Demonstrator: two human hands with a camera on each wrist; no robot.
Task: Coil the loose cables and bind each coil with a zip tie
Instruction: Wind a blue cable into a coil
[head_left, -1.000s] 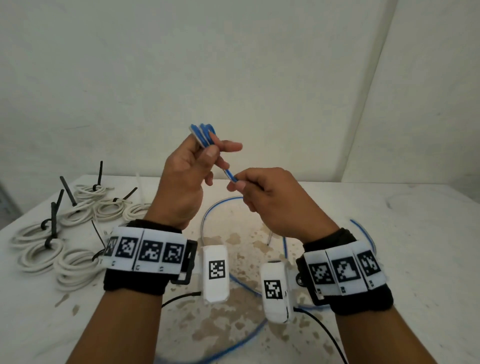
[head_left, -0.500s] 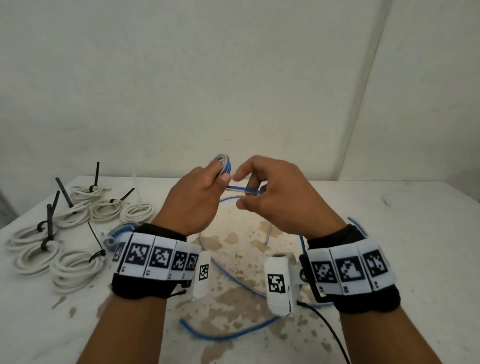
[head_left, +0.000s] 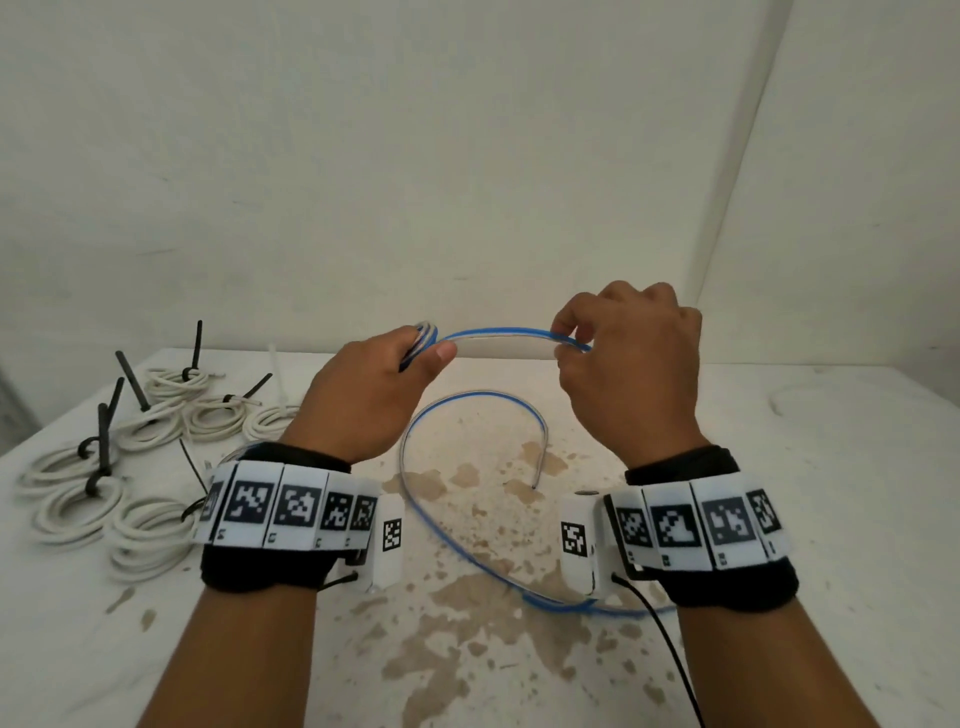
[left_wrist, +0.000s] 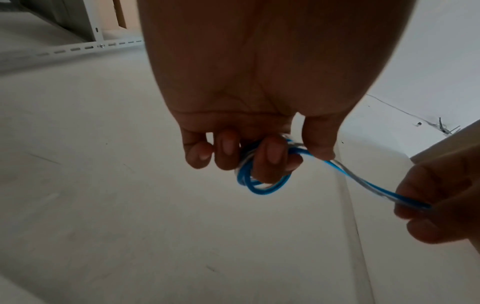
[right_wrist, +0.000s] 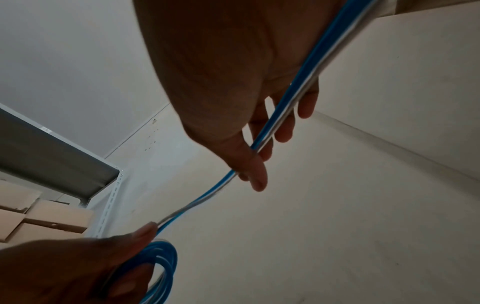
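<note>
Blue cable (head_left: 511, 332) spans between my two hands above the table (head_left: 779, 519), a short arc of it pulled out level. My left hand (head_left: 363, 400) has its fingers curled round the small coil (left_wrist: 257, 181), several turns of it, with the thumb clamping the strand where it leaves the bundle. My right hand (head_left: 628, 374) pinches the running strand between thumb and fingertips, other fingers loosely bent; the wrist view shows the cable passing on across that palm toward the wrist. A second ago the hands were close together, the right one laying a turn onto the coil held high; half a second ago they nearly touched. Now they are well apart and lower, so I read this as fresh slack drawn out, ready for the next wrap. Remaining cable lies as a wide loop (head_left: 467, 415) on the stained tabletop below, its free end near the middle, so I judge a few turns are left before any tie goes on. Off to the left sit the white coils (head_left: 150, 530), already bound with black zip ties (head_left: 104, 431). Risk as I judge it: the turns springing loose if the left thumb eases.
</note>
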